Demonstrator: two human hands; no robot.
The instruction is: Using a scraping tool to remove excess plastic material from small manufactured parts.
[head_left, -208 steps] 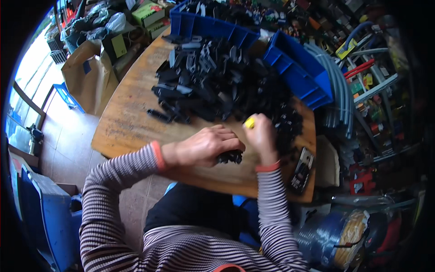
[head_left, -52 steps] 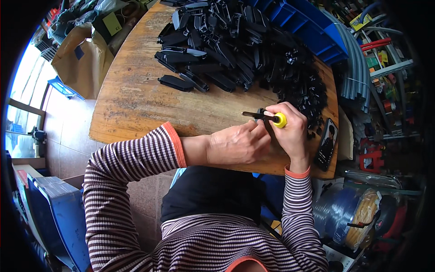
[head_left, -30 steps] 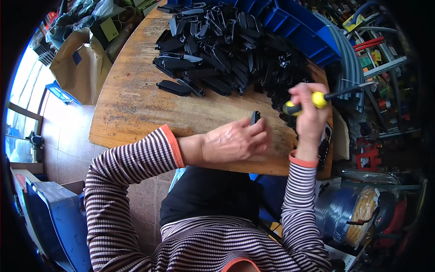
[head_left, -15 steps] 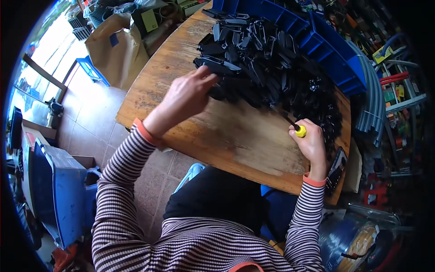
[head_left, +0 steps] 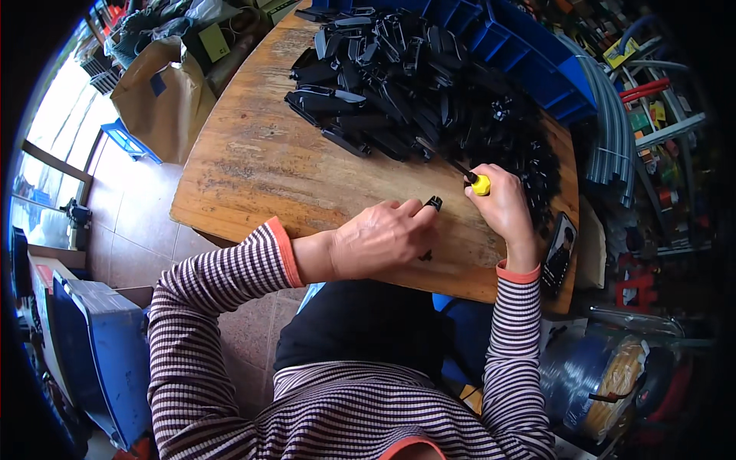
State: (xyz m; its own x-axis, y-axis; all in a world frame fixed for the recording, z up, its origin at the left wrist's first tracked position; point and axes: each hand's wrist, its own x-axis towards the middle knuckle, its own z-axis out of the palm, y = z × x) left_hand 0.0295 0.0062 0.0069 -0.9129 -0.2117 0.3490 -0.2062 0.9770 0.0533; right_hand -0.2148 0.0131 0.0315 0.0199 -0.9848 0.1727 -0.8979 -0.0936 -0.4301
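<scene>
Two hands: apart, over the near side of the wooden table (head_left: 253,172), each with something in its grip.
Left hand (head_left: 383,239): thumb and fingers pinched on one small black part (head_left: 435,202); far end pokes out past the fingertips, rest hidden.
Dark bit (head_left: 426,255): shows just on the near right side of the left hand; cannot tell if same part or separate.
Right hand (head_left: 503,205): fingers wrapped round the handle of a yellow-and-black screwdriver (head_left: 481,185), right of and a little farther than the left hand.
Screwdriver shaft: slants far and left toward the pile's near edge, apart from the held part; cannot tell if the tip touches the pile.
Pile of black parts (head_left: 383,92): far side, heaped toward the blue bins (head_left: 544,73); smaller pieces along the right.
Part grip: best firm and low, fingertips behind the exposed end; small and smooth-looking, probably twists easily.
Tool angle: better in line with the part, any push directed away from the left fingers.
Support: left wrist braced near the table edge should help steadiness.
Phone (head_left: 560,249): right edge, beside the right forearm; elbow sweep could knock it.
</scene>
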